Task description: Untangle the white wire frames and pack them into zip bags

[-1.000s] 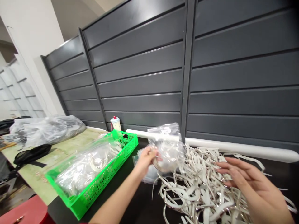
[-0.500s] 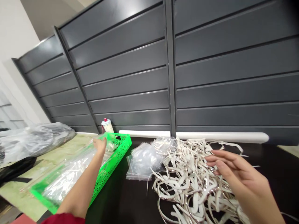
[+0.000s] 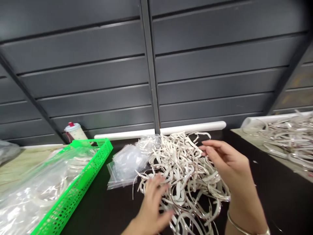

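My left hand rests low on the near edge of a tangled heap of thin white, silver-edged strips, its fingers spread and holding nothing I can see. My right hand hovers at the heap's upper right, fingers curved and apart, with no strip visibly between them. A bangle circles that wrist. Just left of the heap, and partly under it, lies a stack of transparent zip bags. A green mesh basket holds filled plastic bags.
The heap lies on a dark tabletop. A pale table at right carries a second pile of strips. A white tube runs along the grey panelled wall, and a red-capped bottle stands behind the basket.
My left hand has moved from the green basket to the heap. The view has swung right and down, bringing the second pile into sight.
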Available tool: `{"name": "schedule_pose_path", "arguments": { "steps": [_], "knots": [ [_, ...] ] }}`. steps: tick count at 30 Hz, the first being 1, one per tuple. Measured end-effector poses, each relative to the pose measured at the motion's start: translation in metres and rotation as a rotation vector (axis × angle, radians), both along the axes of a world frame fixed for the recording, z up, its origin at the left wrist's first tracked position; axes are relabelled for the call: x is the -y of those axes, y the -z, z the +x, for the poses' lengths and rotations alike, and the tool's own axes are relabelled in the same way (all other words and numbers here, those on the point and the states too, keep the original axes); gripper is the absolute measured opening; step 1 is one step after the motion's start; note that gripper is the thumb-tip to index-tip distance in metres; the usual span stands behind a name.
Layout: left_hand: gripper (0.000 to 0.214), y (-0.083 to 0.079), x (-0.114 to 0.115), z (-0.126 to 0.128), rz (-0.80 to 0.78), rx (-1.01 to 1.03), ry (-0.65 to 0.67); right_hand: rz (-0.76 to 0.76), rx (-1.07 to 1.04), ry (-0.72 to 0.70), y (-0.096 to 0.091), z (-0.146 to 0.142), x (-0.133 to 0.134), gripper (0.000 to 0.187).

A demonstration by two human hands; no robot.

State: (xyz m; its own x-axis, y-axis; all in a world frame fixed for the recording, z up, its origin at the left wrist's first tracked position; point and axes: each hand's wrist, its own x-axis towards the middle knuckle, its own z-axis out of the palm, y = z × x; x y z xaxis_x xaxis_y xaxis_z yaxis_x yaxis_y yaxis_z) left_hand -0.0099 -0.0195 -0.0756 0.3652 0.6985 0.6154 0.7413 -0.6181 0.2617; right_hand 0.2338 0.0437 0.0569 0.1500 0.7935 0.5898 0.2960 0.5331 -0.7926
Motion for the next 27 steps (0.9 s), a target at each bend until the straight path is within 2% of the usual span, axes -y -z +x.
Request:
{"name": "schedule_pose_path", "arguments": {
  "steps": [2,4,5,7,9,11,14,16,19,21,24,25,27],
  "knots": [
    [0.035,0.019,0.017,0.025,0.175,-0.187,0.158,-0.07,0.086,0.052,0.005,0.007,-0.015,0.024],
    [0.028,0.035,0.025,0.041,0.294,-0.298,0.238,-0.138,0.233,0.069,0.011,0.012,-0.028,0.028],
    [0.025,0.04,0.026,0.046,0.306,-0.332,0.231,-0.176,0.323,0.058,0.014,0.015,-0.034,0.03],
    [0.022,0.044,0.025,0.047,0.218,-0.403,0.178,-0.278,0.519,-0.021,0.02,0.018,-0.045,0.037],
    [0.029,0.037,0.021,0.04,0.016,-0.471,0.136,-0.402,0.716,-0.157,0.027,0.02,-0.054,0.046],
    [0.049,0.024,0.015,0.028,-0.215,-0.507,0.153,-0.505,0.853,-0.272,0.035,0.021,-0.061,0.056],
    [0.079,0.0,0.004,0.011,-0.504,-0.507,0.201,-0.575,0.919,-0.349,0.049,0.018,-0.073,0.068],
    [0.082,-0.012,-0.003,0.007,-0.614,-0.509,0.209,-0.592,0.926,-0.401,0.06,0.012,-0.08,0.077],
    [0.068,-0.025,-0.01,0.011,-0.636,-0.481,0.212,-0.597,0.937,-0.463,0.077,-0.001,-0.091,0.087],
    [0.049,-0.027,-0.013,0.018,-0.594,-0.436,0.214,-0.575,0.928,-0.462,0.084,-0.009,-0.097,0.076],
    [0.015,-0.025,-0.015,0.026,-0.516,-0.344,0.202,-0.492,0.863,-0.449,0.085,-0.013,-0.099,0.038],
    [0.01,-0.025,-0.016,0.028,-0.49,-0.302,0.193,-0.456,0.823,-0.443,0.082,-0.013,-0.098,0.03],
    [0.018,-0.028,-0.02,0.027,-0.448,-0.188,0.182,-0.381,0.724,-0.412,0.075,-0.01,-0.095,0.024]
  ]
}}
